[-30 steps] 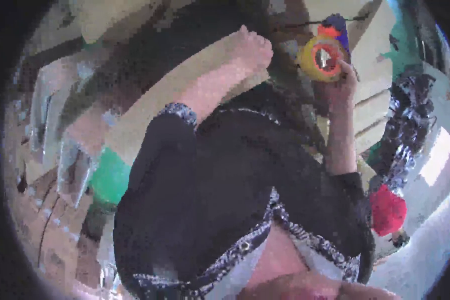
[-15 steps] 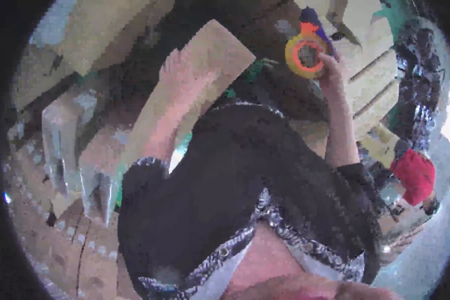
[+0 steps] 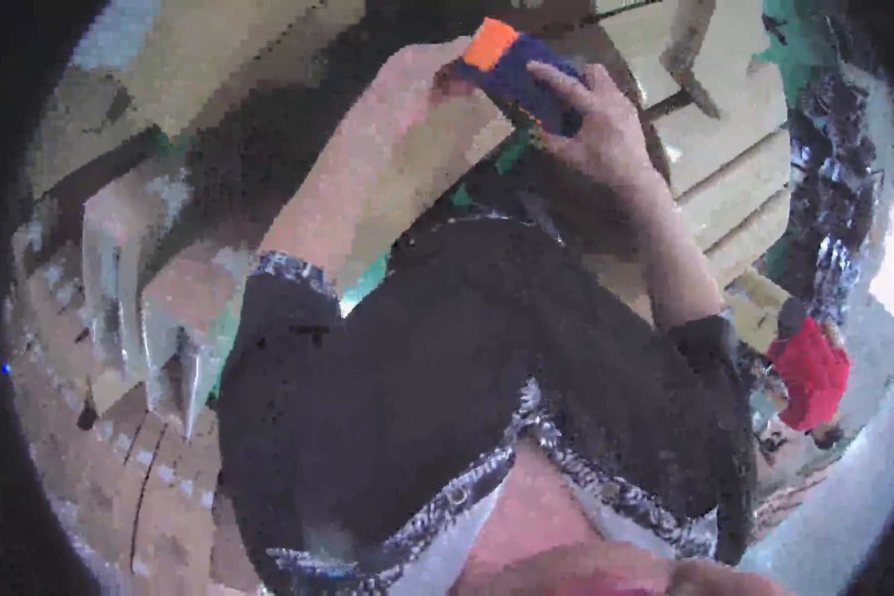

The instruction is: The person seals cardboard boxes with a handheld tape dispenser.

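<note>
A tape dispenser (image 3: 546, 84), dark blue with an orange front end, is in my right hand (image 3: 606, 129), whose fingers wrap round its body. The orange end lies close against my left hand (image 3: 432, 74), which is at the far end of a brown cardboard box (image 3: 447, 154). The box shows beneath my left wrist and forearm, tilted in front of my body. My left fingertips are partly hidden by the dispenser. Whether the dispenser touches the cardboard is too blurred to tell.
Stacked flat cardboard (image 3: 720, 149) lies at the right. Opened cardboard boxes (image 3: 194, 298) stand at the left. A person in a red top (image 3: 813, 372) is farther off at the right, near a dark, shiny heap (image 3: 834, 189).
My right hand has brought the tape dispenser left and turned it, so its orange end now meets my left hand. My left hand has moved up and right, nearer the box's far end.
</note>
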The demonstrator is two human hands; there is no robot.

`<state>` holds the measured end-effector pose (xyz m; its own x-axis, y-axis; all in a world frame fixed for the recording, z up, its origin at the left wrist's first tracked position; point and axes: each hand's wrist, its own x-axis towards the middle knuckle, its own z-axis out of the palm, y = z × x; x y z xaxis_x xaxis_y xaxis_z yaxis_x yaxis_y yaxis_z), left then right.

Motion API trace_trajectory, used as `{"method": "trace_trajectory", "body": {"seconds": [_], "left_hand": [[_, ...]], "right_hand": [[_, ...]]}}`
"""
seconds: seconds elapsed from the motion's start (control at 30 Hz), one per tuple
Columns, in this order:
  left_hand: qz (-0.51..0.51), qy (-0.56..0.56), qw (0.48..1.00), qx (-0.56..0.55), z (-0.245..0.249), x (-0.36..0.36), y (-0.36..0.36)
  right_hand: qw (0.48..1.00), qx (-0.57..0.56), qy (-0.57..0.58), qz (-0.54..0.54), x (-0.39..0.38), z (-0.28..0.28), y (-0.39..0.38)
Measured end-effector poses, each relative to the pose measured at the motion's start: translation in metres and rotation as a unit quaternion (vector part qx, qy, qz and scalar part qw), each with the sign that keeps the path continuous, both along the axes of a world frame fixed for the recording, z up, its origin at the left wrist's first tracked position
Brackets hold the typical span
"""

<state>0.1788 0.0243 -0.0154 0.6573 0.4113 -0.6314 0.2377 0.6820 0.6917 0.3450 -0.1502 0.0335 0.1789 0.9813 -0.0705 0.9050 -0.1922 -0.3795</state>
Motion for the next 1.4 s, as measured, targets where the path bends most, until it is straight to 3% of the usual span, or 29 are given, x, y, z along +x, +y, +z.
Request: {"method": "trace_trajectory", "body": {"seconds": [0.2, 0.37, 0.57, 0.7, 0.8, 1.13, 1.4], "left_hand": [[0.058, 0.052, 0.997, -0.021, -0.005, 0.014, -0.006], [0.037, 0.091, 0.994, 0.044, -0.020, 0.021, 0.004], [0.070, 0.151, 0.978, 0.124, -0.071, 0.020, 0.061], [0.043, 0.173, 0.978, 0.109, -0.125, 0.022, 0.070], [0.075, 0.173, 0.978, 0.084, -0.134, 0.025, 0.069], [-0.047, 0.184, 0.977, 0.098, -0.166, 0.015, 0.085], [-0.135, 0.197, 0.959, 0.151, -0.168, 0.007, 0.069]], "right_hand": [[1.000, 0.005, -0.003, 0.028, 0.014, -0.009, -0.004], [0.999, 0.001, 0.036, 0.017, 0.010, -0.011, 0.000], [0.992, -0.118, 0.005, -0.053, -0.016, 0.035, -0.004], [0.985, -0.152, -0.005, -0.078, -0.028, 0.050, -0.008], [0.981, -0.170, 0.005, -0.095, -0.034, 0.054, 0.009], [0.979, -0.189, 0.003, -0.082, -0.052, 0.051, 0.054], [0.976, -0.193, 0.019, -0.101, -0.057, 0.046, 0.041]]}}
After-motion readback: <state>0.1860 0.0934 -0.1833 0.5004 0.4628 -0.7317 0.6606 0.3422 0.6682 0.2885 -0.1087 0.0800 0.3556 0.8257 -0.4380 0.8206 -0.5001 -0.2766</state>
